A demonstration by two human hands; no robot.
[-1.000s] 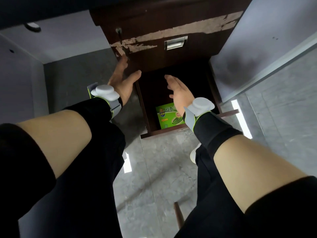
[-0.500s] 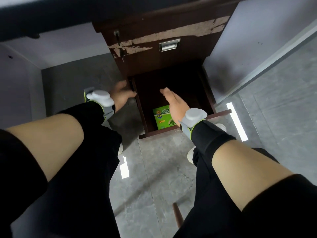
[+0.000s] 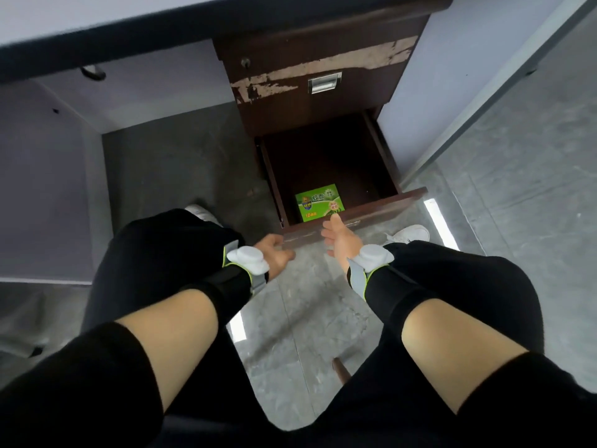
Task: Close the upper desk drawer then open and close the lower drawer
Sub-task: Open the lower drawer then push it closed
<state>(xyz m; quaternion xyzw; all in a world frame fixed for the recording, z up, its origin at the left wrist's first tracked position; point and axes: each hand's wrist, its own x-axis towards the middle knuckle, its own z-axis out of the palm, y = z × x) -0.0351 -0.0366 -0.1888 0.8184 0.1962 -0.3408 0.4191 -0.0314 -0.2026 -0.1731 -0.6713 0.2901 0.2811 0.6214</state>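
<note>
The dark brown desk pedestal has its upper drawer [image 3: 323, 101] pushed in, with a silver recessed handle [image 3: 324, 83] and peeling veneer. The lower drawer [image 3: 381, 208] is pulled out wide. A green box [image 3: 318, 202] lies at its front. My right hand [image 3: 339, 240] is at the drawer's front panel, fingers apart, thumb at the top edge. My left hand [image 3: 274, 253] hovers just left of the front panel's near corner, fingers loosely spread, holding nothing.
My knees in black trousers fill the foreground, with white shoes [image 3: 408, 234] on the grey marble floor [image 3: 307, 318]. The desk top edge [image 3: 129, 30] runs overhead at the back. A grey wall panel [image 3: 42, 189] closes the left side.
Both hands came down and back from the upper drawer front to the front panel of the open lower drawer. The view shifted so the desk sits further right.
</note>
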